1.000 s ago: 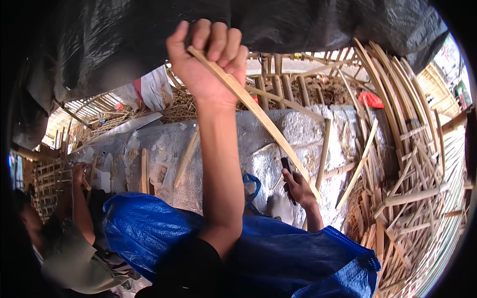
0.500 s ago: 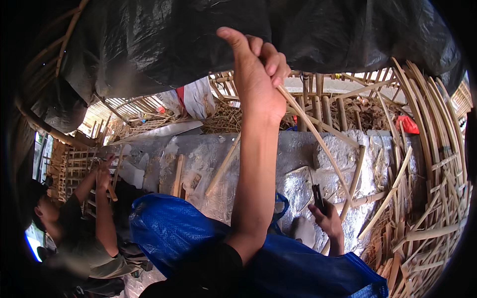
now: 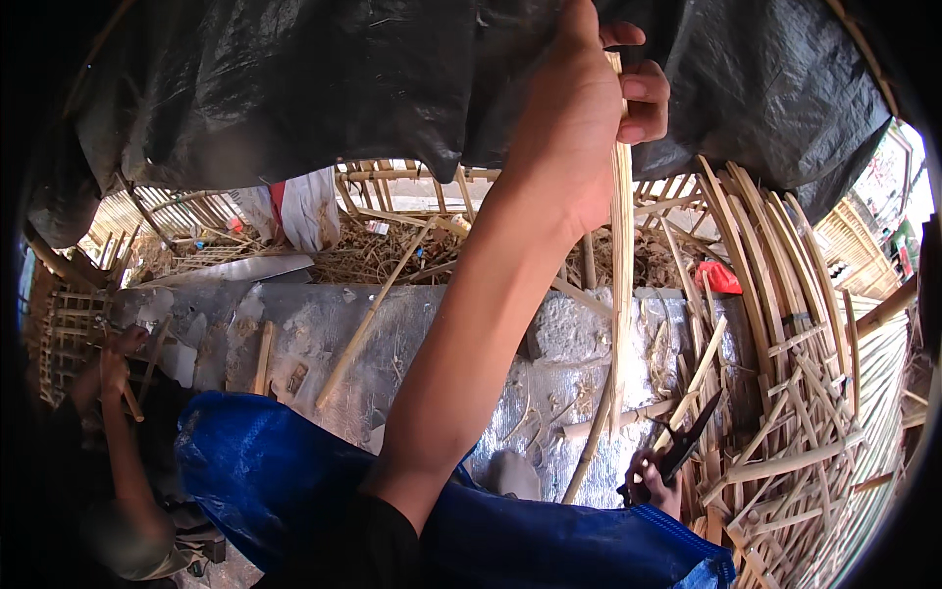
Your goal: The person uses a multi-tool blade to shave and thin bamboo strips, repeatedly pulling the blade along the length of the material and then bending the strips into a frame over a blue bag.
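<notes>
My left hand (image 3: 599,108) is raised high at the top centre, fingers curled around the upper end of a pale bamboo strip (image 3: 622,245). The strip hangs nearly upright, its lower end close to my right hand. Low on the right, my right hand (image 3: 654,481) grips a dark bladed tool (image 3: 695,430), its blade angled up and right; I cannot make out its exact kind. Blue woven plastic sheeting (image 3: 324,461) lies across my lap, with my left forearm above it.
Bamboo strips (image 3: 795,442) are heaped at the right. A concrete block (image 3: 569,329) rests on the grey slab (image 3: 392,304). Black plastic sheeting (image 3: 324,88) hangs overhead. Another person's arm (image 3: 123,432) is at the far left, near a woven bamboo lattice (image 3: 69,334).
My left hand has risen and shifted right; the bamboo strip now hangs more upright. My right hand has lowered slightly, and its tool tilts right. The whole view has shifted toward the right.
</notes>
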